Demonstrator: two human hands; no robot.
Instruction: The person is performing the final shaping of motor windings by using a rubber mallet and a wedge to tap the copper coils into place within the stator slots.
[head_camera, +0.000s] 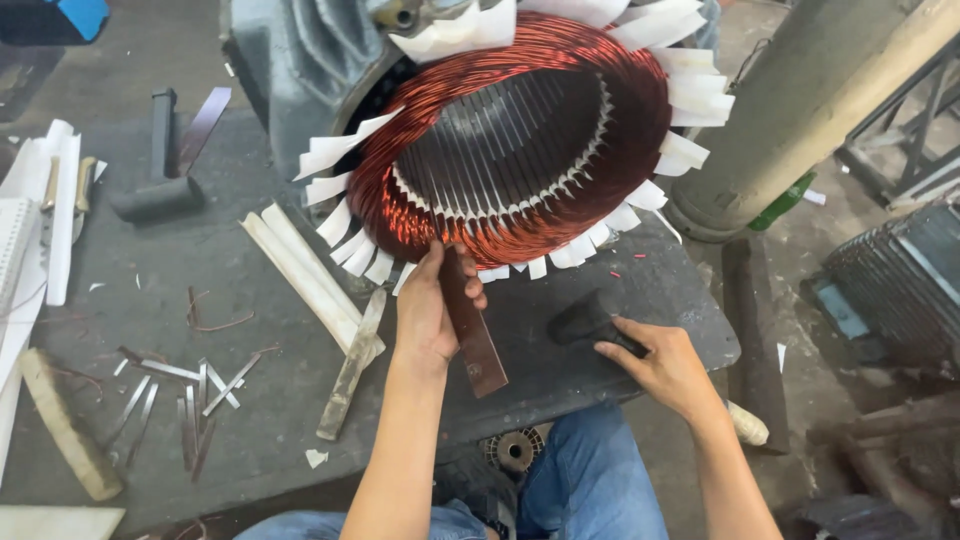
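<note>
Head view, looking down on a dark bench top (250, 400). A motor stator (520, 130) lies tilted on it, with copper winding (400, 190) bulging around the bore and white paper strips (340, 225) fanning out from the slots.

My left hand (425, 315) is closed around a flat brown strip (472, 330). The fingers wrap its upper part and the thumb lies along the left edge. The top end of the strip sits against the lower rim of the copper winding; the lower end sticks out below the palm, angled toward the right. I cannot tell whether the tip goes into a slot or only rests on the coil.

My right hand (665, 365) rests on the bench to the right, with the fingertips curled over the near end of a dark mallet head (585, 320). The grip is loose and partly closed, touching rather than clenched. The mallet lies flat on the bench, just beside the stator's lower edge.

Around them: a second dark hammer (160, 190) lies well to the left. A bundle of long white strips (305, 270) and a worn flat bar (350, 370) lie between the left hand and the bench's left half. Thin metal slivers (190, 385) are scattered near the left front, beside a pale wooden stick (65, 425). Blue trouser legs (590, 480) show below the bench edge.
</note>
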